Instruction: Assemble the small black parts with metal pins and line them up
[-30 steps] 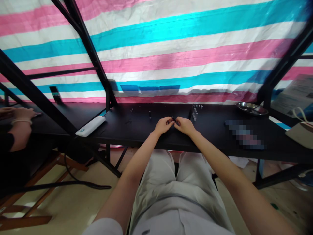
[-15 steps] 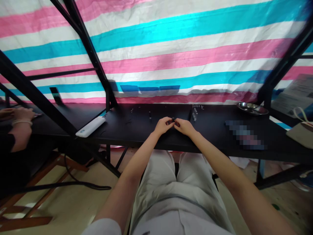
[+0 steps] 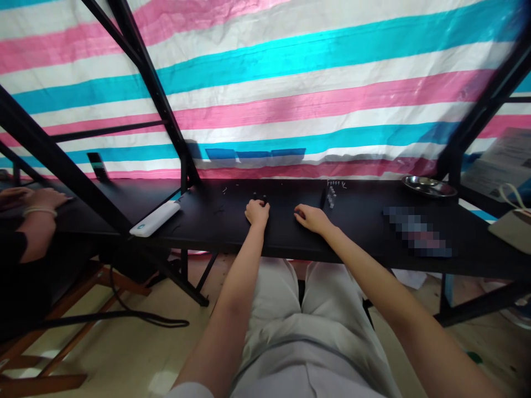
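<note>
Both hands lie on the black table [image 3: 365, 221] in the middle of the frame, a little apart from each other. The left hand [image 3: 257, 211] is curled, with the back of the hand toward the camera. Its fingertips reach two small black parts [image 3: 254, 195] that stand on the table top just behind the hand, a bit above the centre of the frame. The fingers hide the place of contact, so I cannot tell if they pinch one of the parts or only touch it.

The right hand [image 3: 310, 217] rests on the table to the right of the left one. Its fingers are loosely bent and point to the left, not closed on anything.

Just right of the centre, behind the right hand, stands a small group of clear vials [image 3: 331, 194]. Further right is a round metal dish [image 3: 428, 186]. A white power bank [image 3: 155, 219] lies near the table edge, left of the centre. At the left edge of the frame another person's hand [image 3: 41, 199] rests on the table. A striped tarp [image 3: 290, 83] in pink, white and blue fills the upper part.
</note>
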The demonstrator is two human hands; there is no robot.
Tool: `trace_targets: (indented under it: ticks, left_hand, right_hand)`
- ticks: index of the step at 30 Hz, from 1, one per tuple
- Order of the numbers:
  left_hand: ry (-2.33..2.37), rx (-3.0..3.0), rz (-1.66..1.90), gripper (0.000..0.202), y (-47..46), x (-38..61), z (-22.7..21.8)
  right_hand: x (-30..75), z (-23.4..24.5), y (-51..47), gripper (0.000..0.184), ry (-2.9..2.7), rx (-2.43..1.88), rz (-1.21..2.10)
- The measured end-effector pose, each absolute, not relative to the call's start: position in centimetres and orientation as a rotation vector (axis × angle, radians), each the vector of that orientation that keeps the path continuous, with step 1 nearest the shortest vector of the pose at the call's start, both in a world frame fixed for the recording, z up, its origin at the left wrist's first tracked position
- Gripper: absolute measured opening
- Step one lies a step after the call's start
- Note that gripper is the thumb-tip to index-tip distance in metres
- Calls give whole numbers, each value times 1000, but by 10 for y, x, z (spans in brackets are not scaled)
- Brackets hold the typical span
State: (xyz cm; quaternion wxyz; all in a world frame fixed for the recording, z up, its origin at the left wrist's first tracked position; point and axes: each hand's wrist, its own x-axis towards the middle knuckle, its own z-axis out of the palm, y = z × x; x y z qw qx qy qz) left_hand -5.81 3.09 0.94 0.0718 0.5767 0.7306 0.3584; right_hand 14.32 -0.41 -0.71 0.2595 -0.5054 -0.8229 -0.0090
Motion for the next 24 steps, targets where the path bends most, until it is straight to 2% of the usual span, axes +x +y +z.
trace_targets:
  ticks: [24]
  left_hand:
    - [2330,1620,1021,22,47,-64,7]
  right_hand:
    - [143,-4,-7,21,-2246,-1402,-19]
